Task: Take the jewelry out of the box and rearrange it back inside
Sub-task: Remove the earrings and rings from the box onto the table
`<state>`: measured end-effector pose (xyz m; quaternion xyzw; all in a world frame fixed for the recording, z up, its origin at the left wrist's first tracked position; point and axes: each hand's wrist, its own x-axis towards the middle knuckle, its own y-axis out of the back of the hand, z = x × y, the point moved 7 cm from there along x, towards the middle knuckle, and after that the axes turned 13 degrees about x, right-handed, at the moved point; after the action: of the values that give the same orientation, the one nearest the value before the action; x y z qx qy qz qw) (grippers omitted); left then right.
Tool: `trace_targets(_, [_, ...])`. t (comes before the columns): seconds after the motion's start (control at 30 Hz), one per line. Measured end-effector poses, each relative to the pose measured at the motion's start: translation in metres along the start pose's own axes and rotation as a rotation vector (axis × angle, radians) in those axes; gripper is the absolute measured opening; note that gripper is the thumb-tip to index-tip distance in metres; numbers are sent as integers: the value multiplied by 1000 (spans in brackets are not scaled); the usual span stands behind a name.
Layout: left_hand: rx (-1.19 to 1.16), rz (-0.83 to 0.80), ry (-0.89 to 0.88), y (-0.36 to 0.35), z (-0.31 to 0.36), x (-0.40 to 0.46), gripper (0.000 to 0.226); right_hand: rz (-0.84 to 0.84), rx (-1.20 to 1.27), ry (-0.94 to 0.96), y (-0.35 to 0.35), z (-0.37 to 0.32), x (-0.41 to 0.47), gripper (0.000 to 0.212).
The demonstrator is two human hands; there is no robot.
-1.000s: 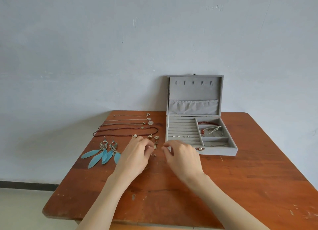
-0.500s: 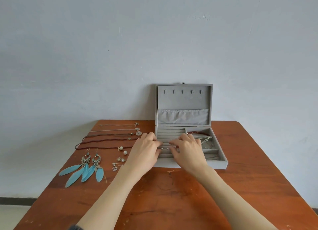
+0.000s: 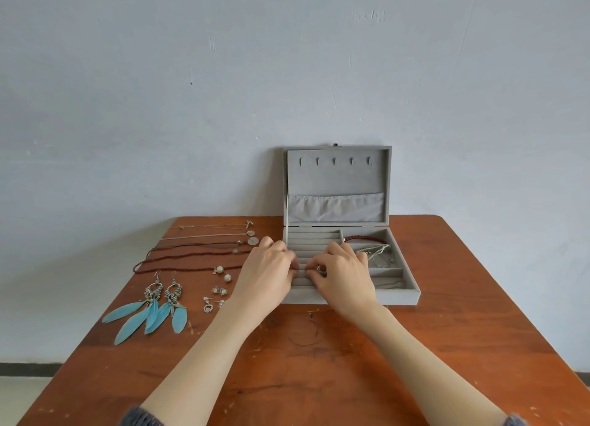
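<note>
Jewelry box [image 3: 351, 298] of grey velvet, rectangular, lid upright against pale wall, resting at back centre of scratched reddish-brown wooden table [image 3: 319, 377]. Nearest, two bare forearms with grey knit cuffs. Left hand [image 3: 265, 275] and right hand [image 3: 343, 275] over ridged ring rolls, fingers curled; right pinching small shiny ring [image 3: 318, 267], left fingertips tucked close, grasp unclear. Left of box: two turquoise feather earrings [image 3: 150, 310], small stud earrings [image 3: 218, 291], two pearl earrings [image 3: 223, 274], several thin necklaces [image 3: 198, 250]. Inside right compartments: dark red bead bracelet [image 3: 364, 238], tangled pale chains [image 3: 378, 255]. Five hooks in lid, gathered fabric pocket beneath.
</note>
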<state>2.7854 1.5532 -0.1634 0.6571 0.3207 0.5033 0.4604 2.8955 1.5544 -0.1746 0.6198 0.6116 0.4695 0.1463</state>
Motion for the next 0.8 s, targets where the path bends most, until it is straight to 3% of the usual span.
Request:
trace_targets(0.17, [-10,-34,-25,0,1,3,20,-4,-3,-30,-1,1,-1,20])
trace_targets(0.33, [-191,71,6,12,1,-7,12,17,-35,-7,1,-4,-3,22])
trace_targets(0.53, [-332,121,98,33,-13,-30,11,105,92,47,9,-22,-20,11])
trace_targets(0.8, [-307,53,185,34,-45,-75,10,-41,306,11,-4,-56,-40,14])
